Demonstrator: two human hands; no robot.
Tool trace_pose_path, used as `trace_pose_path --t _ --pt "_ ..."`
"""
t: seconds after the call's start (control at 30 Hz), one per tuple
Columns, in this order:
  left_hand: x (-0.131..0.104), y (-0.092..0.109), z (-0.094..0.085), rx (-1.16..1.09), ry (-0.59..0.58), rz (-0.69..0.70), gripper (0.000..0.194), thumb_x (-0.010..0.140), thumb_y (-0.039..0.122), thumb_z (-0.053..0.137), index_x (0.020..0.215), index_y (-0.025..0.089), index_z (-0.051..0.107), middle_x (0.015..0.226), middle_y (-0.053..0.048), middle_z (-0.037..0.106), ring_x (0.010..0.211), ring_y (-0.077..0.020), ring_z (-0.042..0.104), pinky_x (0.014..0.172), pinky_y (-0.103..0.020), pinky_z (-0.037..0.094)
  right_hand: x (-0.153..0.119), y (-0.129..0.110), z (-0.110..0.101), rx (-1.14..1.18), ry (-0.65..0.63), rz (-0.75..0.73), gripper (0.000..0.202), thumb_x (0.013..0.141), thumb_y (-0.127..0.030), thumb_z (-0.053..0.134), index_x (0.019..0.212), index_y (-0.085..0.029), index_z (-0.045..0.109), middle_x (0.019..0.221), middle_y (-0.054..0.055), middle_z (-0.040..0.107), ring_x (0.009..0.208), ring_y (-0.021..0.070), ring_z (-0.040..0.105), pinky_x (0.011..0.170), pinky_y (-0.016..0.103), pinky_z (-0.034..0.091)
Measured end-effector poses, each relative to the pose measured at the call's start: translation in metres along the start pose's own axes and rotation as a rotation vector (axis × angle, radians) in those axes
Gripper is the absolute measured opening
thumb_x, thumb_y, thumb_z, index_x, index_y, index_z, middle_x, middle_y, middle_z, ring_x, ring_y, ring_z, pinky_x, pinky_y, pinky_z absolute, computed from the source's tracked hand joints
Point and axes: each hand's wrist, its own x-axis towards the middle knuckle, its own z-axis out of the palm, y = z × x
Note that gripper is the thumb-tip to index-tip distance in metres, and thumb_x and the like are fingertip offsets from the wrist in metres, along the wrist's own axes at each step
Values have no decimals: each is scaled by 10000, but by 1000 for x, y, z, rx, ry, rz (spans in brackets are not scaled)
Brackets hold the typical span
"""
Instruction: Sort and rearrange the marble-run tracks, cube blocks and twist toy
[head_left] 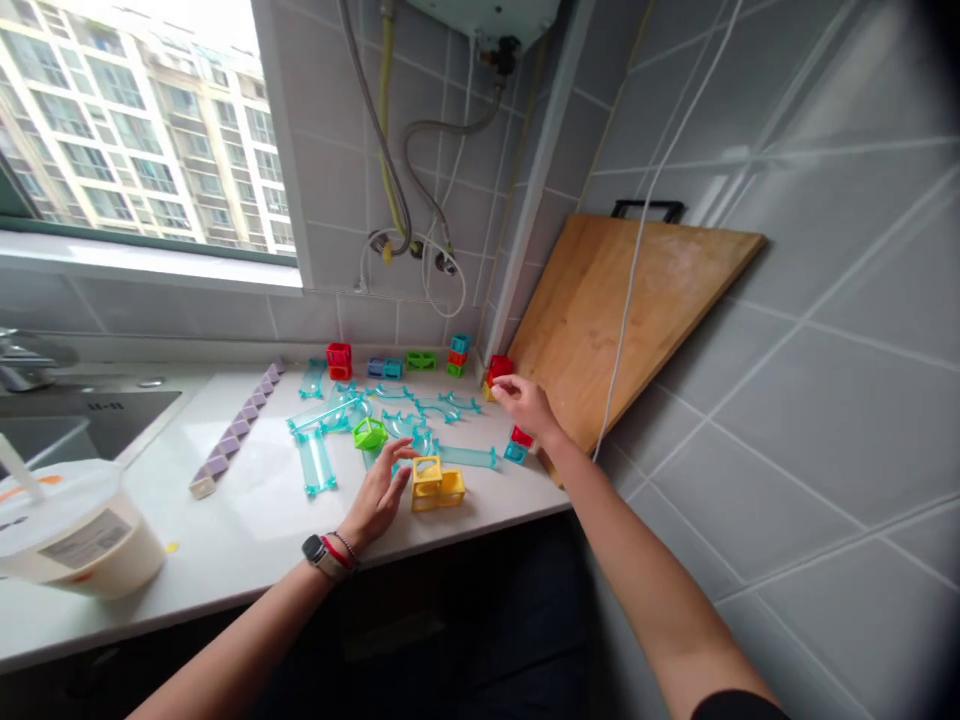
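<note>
My left hand (381,492) has its fingers apart beside the yellow cube blocks (438,487), near the counter's front edge, and holds nothing. A tilted green cube (370,434) sits just beyond its fingertips. Farther right, my right hand (520,400) is at a stack of red and yellow blocks (496,374) by the wall; its fingers are bent together, and whether they grip a block is hidden. Below that hand stand a red block and a blue block (515,452). Clear teal track pieces (313,463) are spread across the middle of the counter.
Red (339,361), purple-blue, green (421,360) and mixed blocks line the back wall. A purple-patterned strip (238,430) lies left, near the sink (142,420) and a large cup (82,530). A wooden board (630,310) leans at right, a white cable hanging before it.
</note>
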Motion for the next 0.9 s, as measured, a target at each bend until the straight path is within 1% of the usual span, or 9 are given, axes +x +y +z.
trace_pose_path --t 0.1,0.17,0.3,0.4,0.53,0.63,0.7,0.8,0.9 --pt "-1 0 -2 -12 87 -41 452 1085 480 307 1385 194 488 1239 -128 710 1233 -293 628 1068 -463 440 61 16 1 -140 13 103 277 950 -355 616 1134 -179 726 1140 87 767 1049 202 709 964 320 539" --pt "-3 0 -3 -28 115 -47 439 1088 475 302 1348 196 519 1212 -119 721 1198 -284 641 1054 -444 443 91 30 7 -229 9 158 309 907 -322 668 1160 -151 712 1216 136 740 1139 243 686 1021 360 513" --pt "-4 -2 -4 -82 137 -61 416 1090 468 314 1298 197 553 1170 -112 728 1131 -266 656 1034 -424 442 127 57 24 -367 -30 223 436 816 -285 763 1205 -103 686 1308 220 685 1296 325 611 1087 399 468" --pt "-3 -4 -4 -123 151 -95 405 1091 465 322 1260 197 575 1103 -98 734 1079 -255 666 1002 -405 452 146 72 39 -425 -75 250 541 804 -344 785 1267 -99 648 1333 233 672 1316 341 607 1072 389 479" --pt "-1 -5 -5 -156 181 -146 397 1088 470 334 1230 204 592 1024 -77 737 1007 -245 674 939 -380 469 159 86 58 -466 -128 302 658 746 -390 836 1303 -119 616 1301 229 693 1266 349 650 1009 385 523" --pt "-1 -3 -6 -170 197 -153 392 1087 470 340 1205 209 608 996 -65 739 966 -233 679 908 -361 482 160 88 66 -474 -140 322 656 689 -303 867 1276 -132 627 1253 226 715 1215 365 678 971 405 546" --pt "-2 -2 -6 -177 205 -154 389 1086 470 344 1190 211 617 981 -58 739 941 -223 682 883 -349 492 157 86 66 -457 -138 312 633 681 -239 854 1266 -148 630 1226 206 727 1190 352 691 947 398 559" --pt "-2 -2 -7 -194 225 -163 382 1088 465 348 1179 211 618 962 -53 738 907 -212 686 850 -339 506 153 77 62 -399 -151 265 599 679 -204 833 1245 -171 641 1169 154 750 1130 312 715 902 369 582" --pt "-2 -3 -7 -210 251 -181 343 1082 455 390 1181 210 610 948 -51 734 888 -206 694 835 -343 522 147 62 56 -322 -175 185 639 686 -183 816 1294 -169 620 1202 129 739 1115 266 712 930 347 577"
